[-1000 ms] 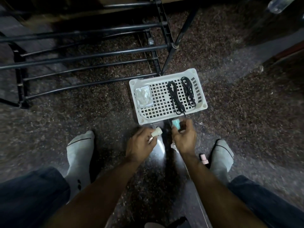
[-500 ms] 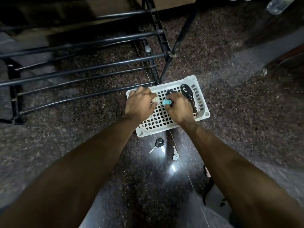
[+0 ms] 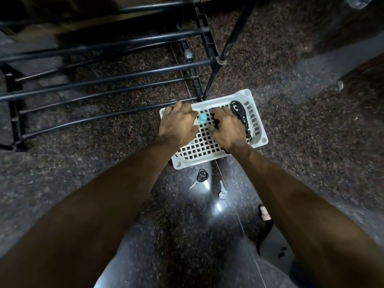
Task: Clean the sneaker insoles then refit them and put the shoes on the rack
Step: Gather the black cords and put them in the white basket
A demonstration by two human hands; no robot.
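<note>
Both hands are down in the white basket (image 3: 220, 161) at 12 o'clock, left hand (image 3: 178, 125) curled on something pale, right hand (image 3: 227, 129) pinching a small teal-capped thing (image 3: 202, 118), black laces (image 3: 241, 117) beside it.

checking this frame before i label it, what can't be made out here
Head view, the only one:
- Left hand covers the basket corner; what its fingers hold is hidden.
- Right hand covers part of the laces; its grip cannot be told.
- Teal item between the hands: too small to identify.
- Rack: cut by the left and top edges.
- No sneakers or insoles in view.
</note>
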